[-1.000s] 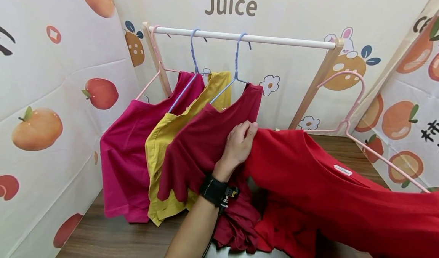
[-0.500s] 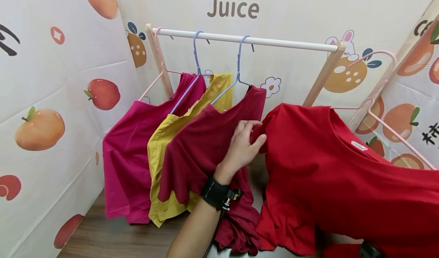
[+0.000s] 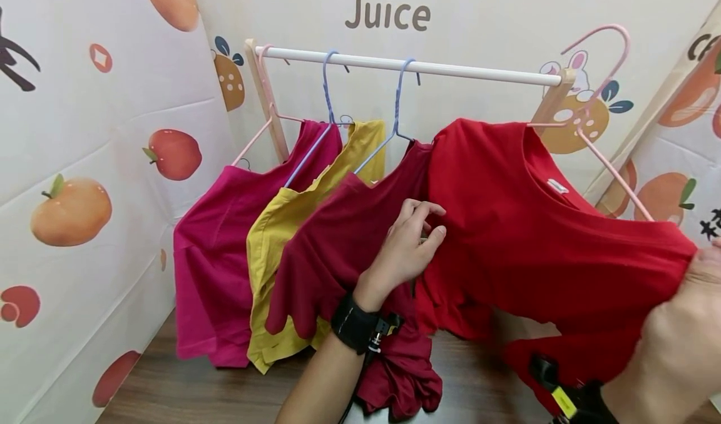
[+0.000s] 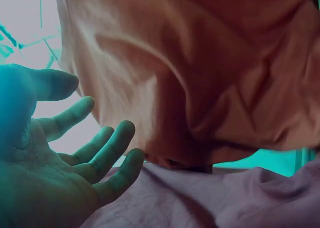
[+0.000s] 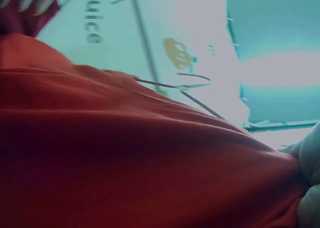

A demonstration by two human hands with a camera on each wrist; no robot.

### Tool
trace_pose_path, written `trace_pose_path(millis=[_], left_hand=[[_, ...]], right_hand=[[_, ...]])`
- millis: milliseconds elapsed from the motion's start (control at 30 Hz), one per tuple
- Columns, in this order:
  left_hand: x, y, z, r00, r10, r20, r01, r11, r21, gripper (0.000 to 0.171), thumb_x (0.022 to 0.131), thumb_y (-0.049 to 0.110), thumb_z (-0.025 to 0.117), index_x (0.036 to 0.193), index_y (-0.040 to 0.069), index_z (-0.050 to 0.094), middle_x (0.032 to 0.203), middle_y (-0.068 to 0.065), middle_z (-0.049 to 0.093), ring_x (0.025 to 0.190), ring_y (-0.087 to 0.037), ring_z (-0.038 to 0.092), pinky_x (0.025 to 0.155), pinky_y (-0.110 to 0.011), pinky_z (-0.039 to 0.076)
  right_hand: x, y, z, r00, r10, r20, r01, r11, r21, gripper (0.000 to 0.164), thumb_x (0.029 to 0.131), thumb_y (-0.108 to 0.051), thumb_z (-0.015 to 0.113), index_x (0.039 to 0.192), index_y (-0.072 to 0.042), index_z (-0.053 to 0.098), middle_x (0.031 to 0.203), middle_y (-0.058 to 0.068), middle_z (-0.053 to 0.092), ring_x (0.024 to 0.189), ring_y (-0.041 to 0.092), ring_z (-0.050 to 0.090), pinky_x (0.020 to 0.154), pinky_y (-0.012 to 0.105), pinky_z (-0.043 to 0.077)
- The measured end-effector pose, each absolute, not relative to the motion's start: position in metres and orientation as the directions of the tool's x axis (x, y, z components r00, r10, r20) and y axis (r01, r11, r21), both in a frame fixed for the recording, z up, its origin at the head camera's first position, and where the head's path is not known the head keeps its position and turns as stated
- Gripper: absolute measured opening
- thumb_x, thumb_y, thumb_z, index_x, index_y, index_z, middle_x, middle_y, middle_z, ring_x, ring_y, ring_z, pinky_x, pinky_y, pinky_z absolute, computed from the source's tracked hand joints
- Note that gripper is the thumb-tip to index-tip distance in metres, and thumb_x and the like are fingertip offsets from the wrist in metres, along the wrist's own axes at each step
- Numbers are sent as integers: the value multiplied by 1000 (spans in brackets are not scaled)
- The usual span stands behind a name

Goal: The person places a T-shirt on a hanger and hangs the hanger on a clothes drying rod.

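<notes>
A red shirt (image 3: 535, 236) on a pink hanger (image 3: 614, 172) hangs raised from my right hand (image 3: 684, 324), which grips the shirt and hanger at the right shoulder. In the right wrist view the fabric stretches taut from those fingers (image 5: 311, 160). The hanger's hook stands free above the right end of the white rail (image 3: 479, 69). My left hand (image 3: 408, 242), fingers loosely bent and apart, is in front of the dark red shirt (image 3: 338, 242), close to the red shirt's left side. Nothing lies in its palm in the left wrist view.
The dark red shirt and a yellow shirt (image 3: 261, 255) hang from the rail on blue hangers. A magenta shirt (image 3: 211, 255) hangs at the far left on a pink one. The dark red hem bunches on the wooden table (image 3: 169, 386). Printed cloth walls surround the rack.
My right hand has come into view and lifted the red shirt, bringing its hook above rail height. My left hand has let go of the red shirt's left shoulder, its fingers loosening.
</notes>
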State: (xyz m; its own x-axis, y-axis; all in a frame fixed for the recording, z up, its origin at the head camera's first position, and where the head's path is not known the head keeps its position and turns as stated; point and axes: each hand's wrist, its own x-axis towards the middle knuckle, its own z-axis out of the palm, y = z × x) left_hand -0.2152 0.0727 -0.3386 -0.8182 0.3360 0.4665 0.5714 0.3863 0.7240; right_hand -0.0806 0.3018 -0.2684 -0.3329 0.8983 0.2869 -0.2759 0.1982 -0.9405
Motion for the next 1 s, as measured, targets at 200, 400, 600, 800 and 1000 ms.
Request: trace_pose_path(millis=[200,400,600,800,1000], left_hand=[[-211,75,-337,-821,343,456,568,408,715,25,101,24,59,126,19,60,133,-8,49,102,-17,63,85,-29,48],[-209,76,-335,-816,365,448,574,427,699,23,101,25,60,123,21,62,125,-2,52,100,-11,58,82,-26,48],[-205,74,-332,-785,427,449,614,439,656,21,102,27,58,120,21,66,114,5,62,100,-10,56,85,-24,46],[-196,71,-325,-749,483,454,656,440,613,25,104,28,57,125,21,68,119,6,71,110,-10,59,93,-29,49],[-180,67,-314,-700,489,521,713,430,554,28,104,27,57,129,20,66,124,7,70,111,-9,58,100,-29,48]], right_hand=[[-111,288,-267,-188,786,589,-435,471,-768,15,97,-17,68,107,-9,77,75,-17,69,61,-5,64,68,9,52],[-118,290,-271,-280,718,637,-394,519,-759,16,98,-13,64,107,-8,77,74,-25,66,58,-11,62,112,20,43],[-113,296,-276,-372,704,605,-194,578,-792,16,99,-29,64,108,-23,76,68,-34,57,55,-10,50,57,5,41],[-104,294,-273,-434,683,587,-54,631,-774,24,98,-26,64,110,-10,77,70,-32,43,71,-11,42,65,10,32],[-89,273,-267,-311,617,723,-239,685,-688,18,94,-18,63,105,-13,77,93,-35,49,94,-11,46,85,16,35]])
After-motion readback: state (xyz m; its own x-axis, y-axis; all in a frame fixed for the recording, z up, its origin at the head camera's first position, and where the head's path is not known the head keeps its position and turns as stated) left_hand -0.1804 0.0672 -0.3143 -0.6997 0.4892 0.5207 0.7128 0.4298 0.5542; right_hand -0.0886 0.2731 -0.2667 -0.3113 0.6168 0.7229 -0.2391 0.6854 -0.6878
